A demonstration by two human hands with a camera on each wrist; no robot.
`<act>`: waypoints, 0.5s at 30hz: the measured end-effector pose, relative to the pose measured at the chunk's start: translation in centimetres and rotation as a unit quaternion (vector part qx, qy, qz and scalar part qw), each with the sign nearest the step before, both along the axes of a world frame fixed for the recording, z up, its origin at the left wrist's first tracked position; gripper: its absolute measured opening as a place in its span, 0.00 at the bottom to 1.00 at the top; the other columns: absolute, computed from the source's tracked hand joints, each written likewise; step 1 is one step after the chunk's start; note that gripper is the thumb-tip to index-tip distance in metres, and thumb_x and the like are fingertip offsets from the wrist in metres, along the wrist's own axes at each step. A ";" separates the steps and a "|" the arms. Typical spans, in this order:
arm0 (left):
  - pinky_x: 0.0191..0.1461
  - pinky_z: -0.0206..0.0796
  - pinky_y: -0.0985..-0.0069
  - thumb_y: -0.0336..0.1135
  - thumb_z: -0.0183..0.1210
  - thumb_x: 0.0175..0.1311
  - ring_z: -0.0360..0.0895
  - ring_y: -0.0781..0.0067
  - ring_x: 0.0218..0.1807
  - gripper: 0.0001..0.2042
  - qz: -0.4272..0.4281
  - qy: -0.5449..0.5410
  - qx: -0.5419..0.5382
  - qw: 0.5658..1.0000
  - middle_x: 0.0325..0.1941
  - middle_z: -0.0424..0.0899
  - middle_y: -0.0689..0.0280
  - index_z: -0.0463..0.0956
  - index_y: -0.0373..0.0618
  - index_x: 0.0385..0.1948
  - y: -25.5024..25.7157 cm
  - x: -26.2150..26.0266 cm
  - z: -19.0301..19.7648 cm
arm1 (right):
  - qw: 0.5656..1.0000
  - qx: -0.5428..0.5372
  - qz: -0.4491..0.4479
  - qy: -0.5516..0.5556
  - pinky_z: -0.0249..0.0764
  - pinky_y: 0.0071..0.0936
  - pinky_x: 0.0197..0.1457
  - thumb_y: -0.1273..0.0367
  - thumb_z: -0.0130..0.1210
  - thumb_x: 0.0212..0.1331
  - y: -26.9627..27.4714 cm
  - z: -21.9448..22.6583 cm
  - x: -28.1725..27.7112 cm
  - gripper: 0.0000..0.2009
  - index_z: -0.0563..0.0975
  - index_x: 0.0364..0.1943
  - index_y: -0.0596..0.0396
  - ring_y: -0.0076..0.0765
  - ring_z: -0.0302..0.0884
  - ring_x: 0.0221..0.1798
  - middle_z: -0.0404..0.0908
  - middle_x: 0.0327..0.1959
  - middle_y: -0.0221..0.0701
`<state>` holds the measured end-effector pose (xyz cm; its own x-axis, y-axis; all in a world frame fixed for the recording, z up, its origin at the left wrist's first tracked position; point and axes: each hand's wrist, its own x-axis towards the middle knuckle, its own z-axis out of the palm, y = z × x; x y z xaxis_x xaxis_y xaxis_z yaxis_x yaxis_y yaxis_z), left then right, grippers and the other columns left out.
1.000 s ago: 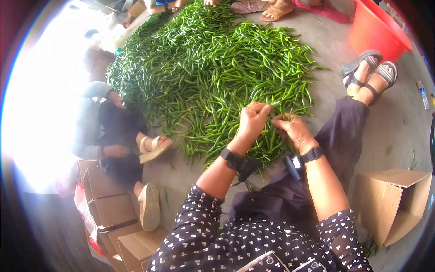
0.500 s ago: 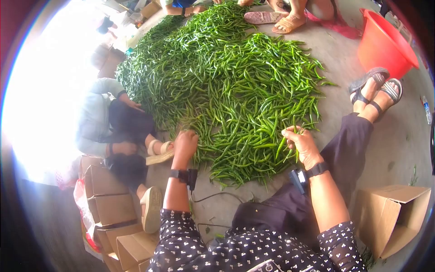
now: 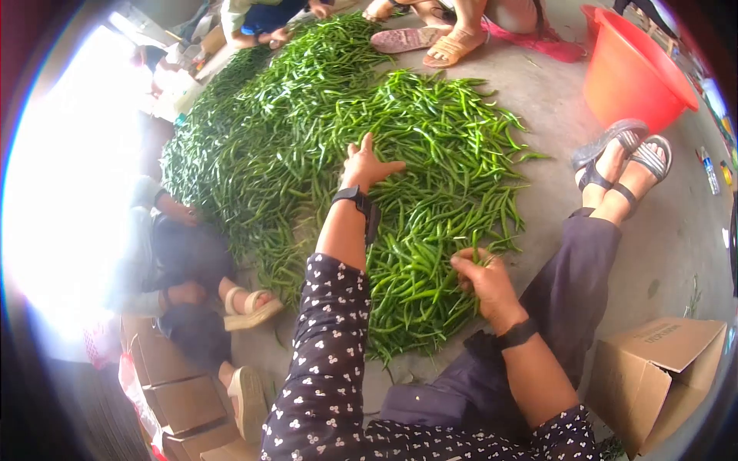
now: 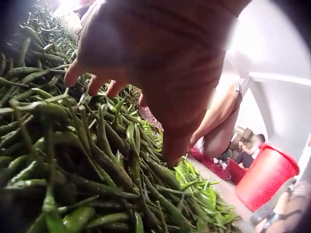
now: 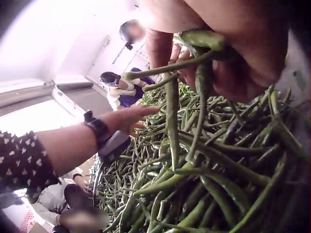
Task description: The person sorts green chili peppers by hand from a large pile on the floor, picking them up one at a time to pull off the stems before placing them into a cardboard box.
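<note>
A wide heap of green chili peppers (image 3: 430, 138) covers the floor. My left hand (image 3: 367, 165) reaches over its middle, thumb out to the side and fingers spread. In the left wrist view that hand (image 4: 160, 63) hangs palm down close over the peppers, fingertips right at the top layer, nothing gripped. My right hand (image 3: 488, 280) is at the near right edge of the heap. Its curled fingers and thumb hold a few green chili peppers (image 5: 201, 77), whose stems and tips stick out below the palm in the right wrist view.
A red tub (image 3: 638, 73) stands at the back right. An open cardboard box (image 3: 653, 376) is at the near right, more boxes (image 3: 184, 403) at the near left. Another person's sandal (image 3: 254, 307) lies beside the heap; other people sit at its far side. My sandalled feet (image 3: 615, 165) stretch out right.
My left hand went from beside the right hand to the heap's left edge, then forward onto its middle with fingers spread. The right hand stays at the right edge, still holding peppers.
</note>
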<state>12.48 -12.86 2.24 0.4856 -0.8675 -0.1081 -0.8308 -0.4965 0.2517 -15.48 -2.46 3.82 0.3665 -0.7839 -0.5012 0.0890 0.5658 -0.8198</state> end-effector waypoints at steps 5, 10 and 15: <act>0.59 0.50 0.41 0.58 0.69 0.29 0.45 0.45 0.68 0.54 0.098 0.063 0.098 0.988 0.70 0.36 0.53 0.45 0.69 0.65 -3.6 -0.3 -0.2 | 0.998 0.052 0.013 -0.031 0.59 0.17 0.22 0.69 0.59 0.49 -0.7 -0.2 0.7 0.08 0.74 0.32 0.54 0.17 0.65 0.22 0.71 0.21 0.22; 0.59 0.54 0.46 0.51 0.70 0.30 0.54 0.44 0.64 0.47 -0.036 0.053 0.091 0.994 0.66 0.48 0.50 0.56 0.66 0.61 -2.6 1.3 -1.5 | 0.997 0.042 0.017 -0.063 0.61 0.16 0.23 0.69 0.59 0.48 -0.9 0.2 1.0 0.08 0.74 0.31 0.54 0.16 0.65 0.20 0.73 0.21 0.22; 0.50 0.67 0.70 0.42 0.67 0.32 0.73 0.55 0.46 0.31 -0.083 0.055 -0.035 0.994 0.47 0.68 0.53 0.71 0.55 0.47 1.4 0.4 -2.3 | 0.998 0.028 -0.007 -0.052 0.61 0.16 0.23 0.69 0.59 0.47 -0.3 -1.4 0.6 0.07 0.75 0.30 0.53 0.16 0.67 0.21 0.74 0.22 0.22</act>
<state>12.85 -11.44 -0.08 0.3238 -0.9418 -0.0903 -0.8650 -0.3334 0.3750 -14.92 -2.77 2.41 0.4086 -0.7609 -0.5040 0.1802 0.6086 -0.7727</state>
